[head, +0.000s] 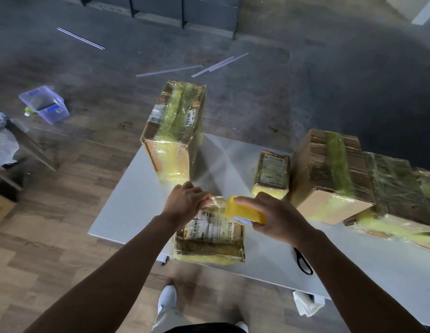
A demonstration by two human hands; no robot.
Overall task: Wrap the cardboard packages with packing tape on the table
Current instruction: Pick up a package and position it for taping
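The right hand has its grip closed round the yellow tape roll, fingers over the outer band and thumb underneath, holding it just above the far right corner of the small package. The left hand curls its fingers at that package's far edge, where its grip seems to pinch the tape end, a short glossy strip running to the roll. The package lies flat at the near edge of the white worktop, label up, already banded in yellow film. It looks light and fairly stiff, though the creased cardboard would likely dent under a hard squeeze. The film makes its faces slick, so corners and edges are the better places to take hold when turning it. The tape is thin and sticky, and likely to fold on itself if slack. Black scissors lie near right. A tall wrapped box stands far left, and larger wrapped boxes sit to the right.
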